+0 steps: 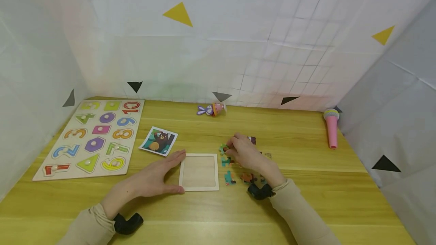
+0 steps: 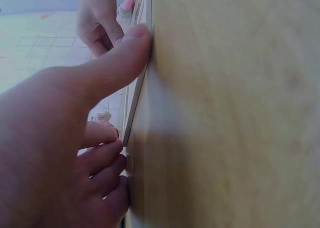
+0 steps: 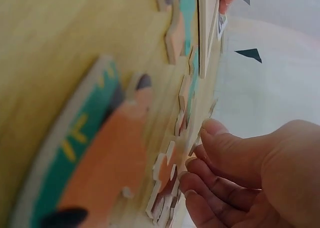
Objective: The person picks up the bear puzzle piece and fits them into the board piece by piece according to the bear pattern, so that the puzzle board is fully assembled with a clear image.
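A square wooden puzzle frame with a bare inside lies on the table. My left hand is at its left side, thumb and fingers spread and touching its two left corners. To the right of the frame, my right hand pinches a green puzzle piece between thumb and fingertips; in the right wrist view that piece appears edge-on. Below and around this hand lie several loose pieces, among them a teal piece and an orange-brown piece. The right hand and wrist hide some of them.
A number-and-shape peg board lies at the left. Beside it is a bear picture card. A small rabbit toy lies at the back, near the white patterned curtain. At the far right is a pink toy microphone.
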### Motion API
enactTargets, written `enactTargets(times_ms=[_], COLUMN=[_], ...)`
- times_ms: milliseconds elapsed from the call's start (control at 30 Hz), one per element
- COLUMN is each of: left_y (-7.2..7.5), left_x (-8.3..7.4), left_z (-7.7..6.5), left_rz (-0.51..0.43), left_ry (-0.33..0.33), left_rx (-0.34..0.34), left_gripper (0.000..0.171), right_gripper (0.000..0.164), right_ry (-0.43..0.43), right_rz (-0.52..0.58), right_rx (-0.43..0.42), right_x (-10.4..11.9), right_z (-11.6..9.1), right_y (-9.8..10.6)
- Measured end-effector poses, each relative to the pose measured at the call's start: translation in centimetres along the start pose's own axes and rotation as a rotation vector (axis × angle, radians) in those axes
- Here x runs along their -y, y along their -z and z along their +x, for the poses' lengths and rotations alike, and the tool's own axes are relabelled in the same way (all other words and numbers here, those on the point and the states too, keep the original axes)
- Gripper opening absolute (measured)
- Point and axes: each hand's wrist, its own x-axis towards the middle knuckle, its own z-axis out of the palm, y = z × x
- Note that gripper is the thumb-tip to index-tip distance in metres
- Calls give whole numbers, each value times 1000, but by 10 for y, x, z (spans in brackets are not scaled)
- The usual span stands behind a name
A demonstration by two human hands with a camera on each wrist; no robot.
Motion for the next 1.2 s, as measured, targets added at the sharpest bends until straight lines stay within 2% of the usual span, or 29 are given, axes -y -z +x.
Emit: enactTargets(times_ms=[533,733,1033,1200], left_y=[-2,-1,0,-1], left_x=[0,-1,-1,-1], left_z=[0,0,0,0], left_rz=[25,16,18,16], left_ry=[13,16,8,7], left_rx=[3,5,4,6], left_gripper=[99,99,98,98], right_gripper=[19,21,23,20], right_ry=[4,17,100,146], right_rz=[-11,8,35,12], right_rx=[17,32,85,80], right_x=[2,9,30,40], right_z=[1,1,0,4], right_y=[-1,-1,-3,-8])
